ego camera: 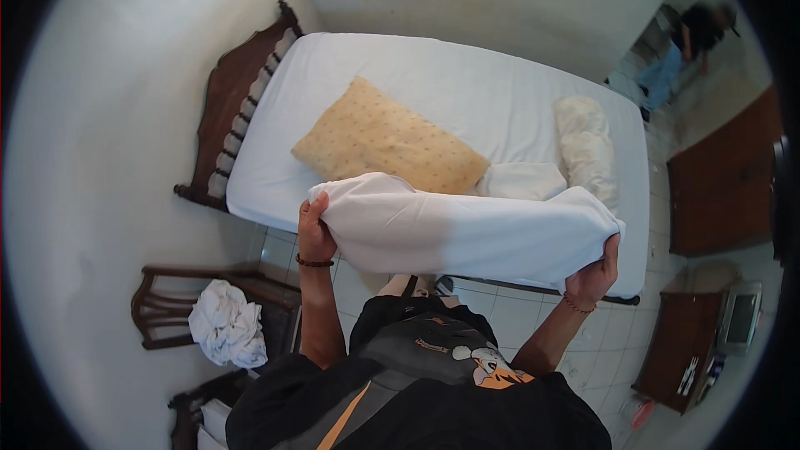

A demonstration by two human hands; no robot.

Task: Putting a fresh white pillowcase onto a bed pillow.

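Observation:
Stretched between my two hands is a white cloth (437, 231), possibly a pillowcase, held over the near side of the bed. My left hand (317, 225) grips its left end, thumb on top. At the other end, my right hand (594, 272) clasps the right corner. Just beyond the cloth, a yellow patterned pillow (387, 137) lies at a slant on the white bed sheet (475, 87). A folded white cloth (524, 181) rests beside the pillow, partly covered by the held one. Near the foot of the bed lies a cream satiny bolster (585, 137).
A dark wooden headboard (231, 100) closes the bed's left end. Bunched white fabric (228, 324) sits on a wooden chair (164, 309) at lower left. To the right stand a brown cabinet (678, 350) with a small television (740, 317) and a wooden door (725, 175). Another person (687, 44) bends at far right.

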